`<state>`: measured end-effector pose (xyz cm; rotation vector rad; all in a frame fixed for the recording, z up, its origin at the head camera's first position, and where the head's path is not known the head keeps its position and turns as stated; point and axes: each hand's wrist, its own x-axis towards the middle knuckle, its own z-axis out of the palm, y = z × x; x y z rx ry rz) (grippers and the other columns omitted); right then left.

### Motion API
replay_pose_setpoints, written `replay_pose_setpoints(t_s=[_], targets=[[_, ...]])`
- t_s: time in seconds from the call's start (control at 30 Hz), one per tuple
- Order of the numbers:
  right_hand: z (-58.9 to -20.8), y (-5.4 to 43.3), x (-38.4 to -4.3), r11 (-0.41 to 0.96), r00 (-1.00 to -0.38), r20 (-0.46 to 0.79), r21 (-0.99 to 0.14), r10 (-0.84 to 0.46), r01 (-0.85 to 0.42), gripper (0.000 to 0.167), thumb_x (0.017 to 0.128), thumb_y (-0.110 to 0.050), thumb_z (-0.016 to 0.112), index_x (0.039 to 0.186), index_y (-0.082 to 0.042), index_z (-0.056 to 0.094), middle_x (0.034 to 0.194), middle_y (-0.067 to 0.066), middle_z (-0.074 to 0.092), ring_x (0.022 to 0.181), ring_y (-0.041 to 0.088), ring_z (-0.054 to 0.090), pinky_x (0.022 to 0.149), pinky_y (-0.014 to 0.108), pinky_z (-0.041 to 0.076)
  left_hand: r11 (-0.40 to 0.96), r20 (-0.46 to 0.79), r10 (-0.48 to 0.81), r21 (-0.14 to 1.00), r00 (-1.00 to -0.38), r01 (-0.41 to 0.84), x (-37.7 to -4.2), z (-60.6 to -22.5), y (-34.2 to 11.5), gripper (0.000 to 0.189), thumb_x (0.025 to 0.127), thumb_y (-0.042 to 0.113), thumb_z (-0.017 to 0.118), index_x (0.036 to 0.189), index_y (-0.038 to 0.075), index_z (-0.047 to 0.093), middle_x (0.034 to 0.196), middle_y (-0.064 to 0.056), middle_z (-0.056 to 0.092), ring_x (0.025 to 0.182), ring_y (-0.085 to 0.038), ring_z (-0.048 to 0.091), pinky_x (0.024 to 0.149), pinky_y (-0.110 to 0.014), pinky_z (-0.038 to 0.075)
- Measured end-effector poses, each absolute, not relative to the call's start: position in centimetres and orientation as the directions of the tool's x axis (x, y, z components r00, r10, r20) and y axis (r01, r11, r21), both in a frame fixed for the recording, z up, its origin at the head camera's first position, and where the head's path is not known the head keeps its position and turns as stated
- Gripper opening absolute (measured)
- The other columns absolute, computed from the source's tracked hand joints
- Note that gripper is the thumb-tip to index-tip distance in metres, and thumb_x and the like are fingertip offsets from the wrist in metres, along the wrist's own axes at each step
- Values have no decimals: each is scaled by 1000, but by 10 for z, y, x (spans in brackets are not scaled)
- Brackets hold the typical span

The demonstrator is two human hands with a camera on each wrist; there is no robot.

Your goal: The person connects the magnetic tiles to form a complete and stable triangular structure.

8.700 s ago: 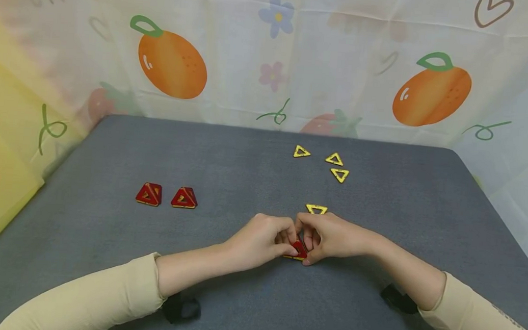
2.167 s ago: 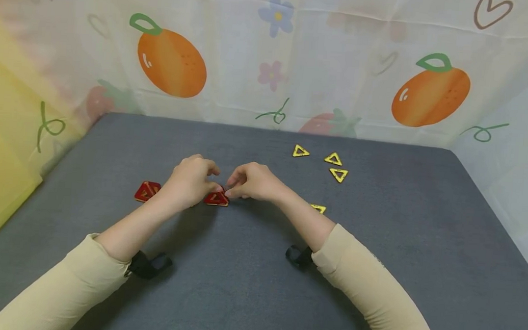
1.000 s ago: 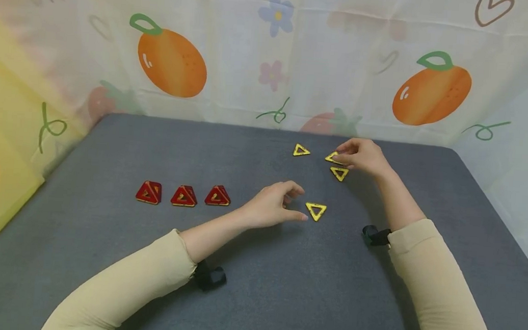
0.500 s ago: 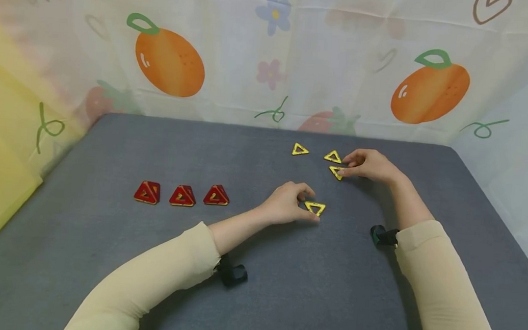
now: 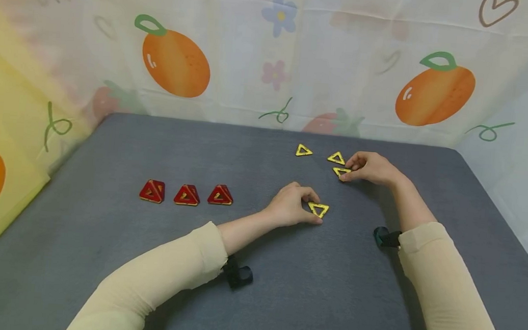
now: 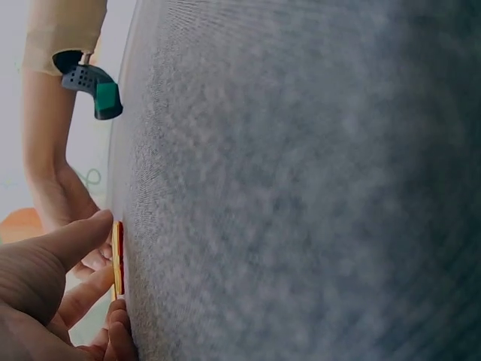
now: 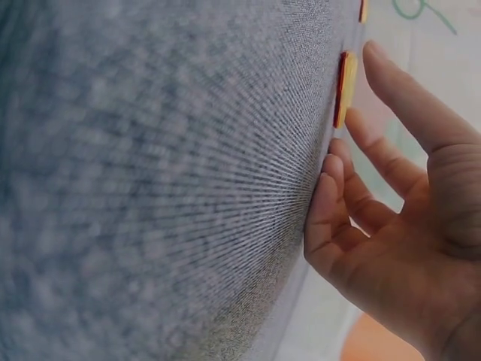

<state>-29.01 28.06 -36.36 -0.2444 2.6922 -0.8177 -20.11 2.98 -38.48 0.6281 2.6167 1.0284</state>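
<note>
In the head view my left hand (image 5: 293, 204) has thumb and index fingertip at the edges of a yellow triangle tile (image 5: 312, 204), pinching it flat at the table. The left wrist view shows this tile (image 6: 118, 259) edge-on, yellow over red. My right hand (image 5: 371, 168) is farther back, thumb and index finger spread around another yellow triangle tile (image 5: 335, 169). In the right wrist view a gap shows between the thumb and the tile (image 7: 344, 89). Two more yellow triangle tiles lie behind, one near the right fingertips (image 5: 336, 158) and one farther left (image 5: 304, 150).
Three small red pyramids, a left one (image 5: 153, 191), a middle one (image 5: 187, 195) and a right one (image 5: 220, 195), stand in a row on the left of the grey table (image 5: 310, 291). A printed curtain (image 5: 235, 55) hangs behind the far edge.
The third red pyramid was set down in the row and both hands left it. My left hand moved right to the nearest yellow tile; my right hand moved from the back tile to the one below it.
</note>
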Motion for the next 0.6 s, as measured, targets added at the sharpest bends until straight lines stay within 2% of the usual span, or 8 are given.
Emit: replay_pose_setpoints(t_s=[0.6], targets=[[-361,276,-289,860,-940,-237,-502,-244,-97,49,83,-38,79,117,-8,61,105,10,60,96,25,54,80,36,44,692,-79,457,657,-886,299,-199,-381,33,39,80,32,83,114,18,71,111,-4,62,95,-16,54,79,-24,44]])
